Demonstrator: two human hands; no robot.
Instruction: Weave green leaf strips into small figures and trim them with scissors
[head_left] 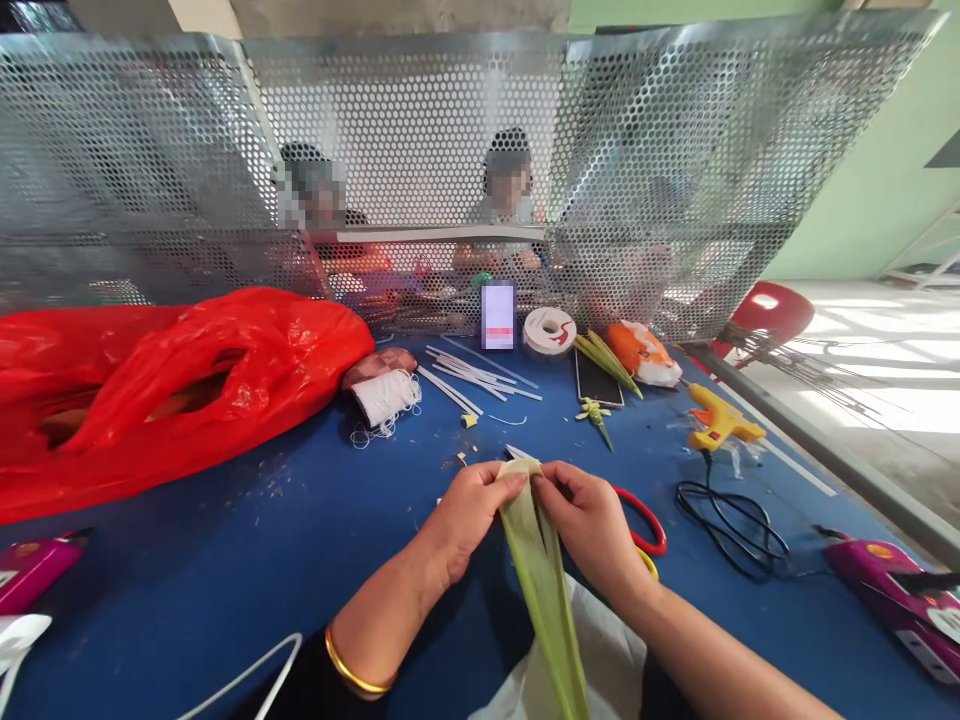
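Both hands pinch the top end of a long, pale green husk-like leaf (pixel 544 600), which hangs down toward me with a split along its upper part. My left hand (pixel 472 500) has thumb and fingers closed on its left edge. On the other edge, my right hand (pixel 592 510) grips close to the split. Scissors (pixel 646 520) with red and yellow handles lie under my right hand, their blade tip poking out beyond the leaf. Below the leaf, a whitish sheet (pixel 607 635) spreads near my lap. A small yellow-green scrap (pixel 469 421) lies ahead of my hands.
A red plastic bag (pixel 300 345) fills the left. Ahead are white thread (pixel 386 397), white sticks (pixel 480 375), a lit phone (pixel 498 315), a ribbon roll (pixel 549 332) and green leaves (pixel 606 358). A yellow glue gun (pixel 724 422) with cord lies right. Perforated metal screens (pixel 420 130) stand behind.
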